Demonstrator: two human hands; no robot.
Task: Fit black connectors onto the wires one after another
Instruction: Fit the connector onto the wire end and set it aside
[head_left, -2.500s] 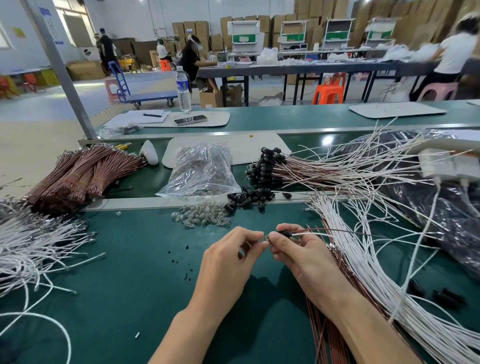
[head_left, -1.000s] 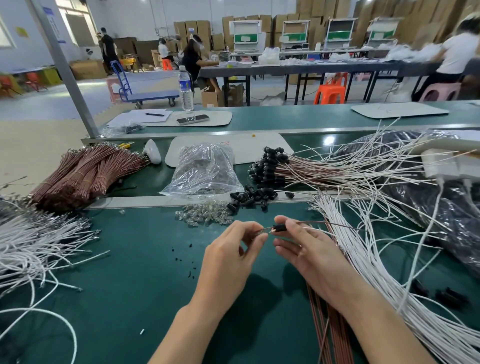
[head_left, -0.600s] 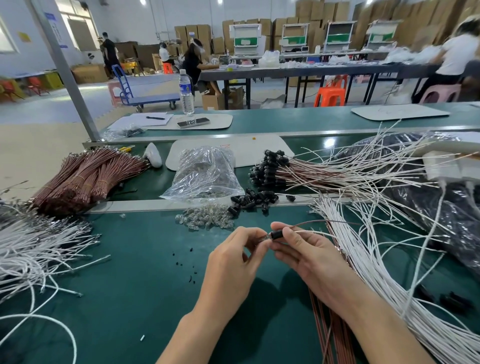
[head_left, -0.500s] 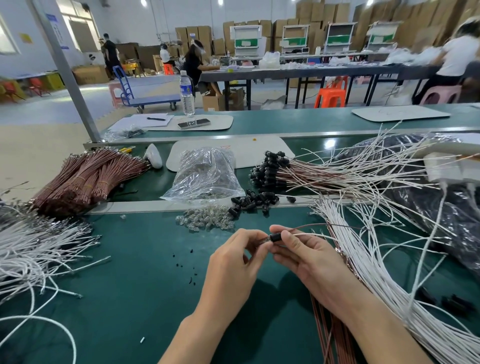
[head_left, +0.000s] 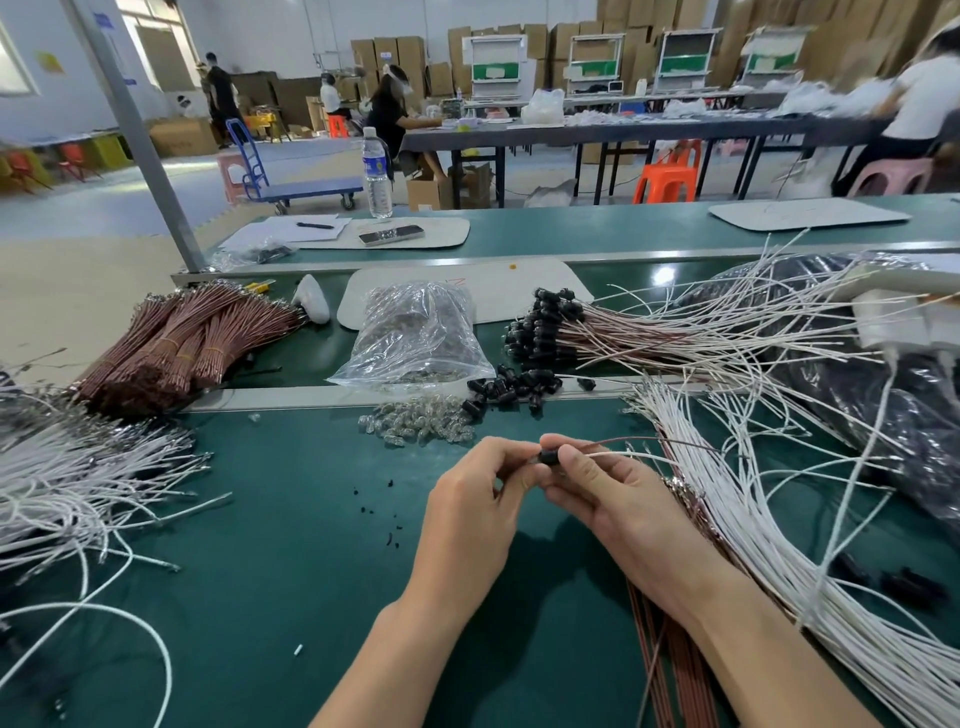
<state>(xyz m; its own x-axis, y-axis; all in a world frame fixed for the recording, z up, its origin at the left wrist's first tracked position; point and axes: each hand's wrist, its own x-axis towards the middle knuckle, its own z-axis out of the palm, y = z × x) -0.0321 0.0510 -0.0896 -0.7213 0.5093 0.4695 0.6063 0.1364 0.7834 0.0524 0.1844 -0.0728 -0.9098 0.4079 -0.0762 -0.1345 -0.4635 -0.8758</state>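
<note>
Now, at the left edge of the frame, a loose heap of white wires (head_left: 78, 483) sprawls over the green tabletop (head_left: 260, 545), with banded bundles of brown wires (head_left: 192, 343) behind it in the upper left. Toward the middle lie a clear plastic bag (head_left: 415, 338), a scatter of small clear bulbs (head_left: 415, 423) and a little pile of loose black connectors (head_left: 511, 387). Just below these, in the centre, the left hand (head_left: 467, 514) pinches the left end of a small black cylindrical connector (head_left: 549, 457) between thumb and forefinger. The right hand (head_left: 618, 499) pinches the same connector from the other side, so both hands are closed narrowly on it. A thin white wire (head_left: 634, 456) and a thin brown wire (head_left: 649, 440) trail out of it to the right. A moment ago a bare metal tip showed in a gap between the hands. That gap has closed, so the connector looks pushed home or nearly so. This pair seems about ready to join the finished batch of capped wires (head_left: 540, 327) in the upper middle. A long sheaf of white wires (head_left: 753, 519) waits at the right.
</note>
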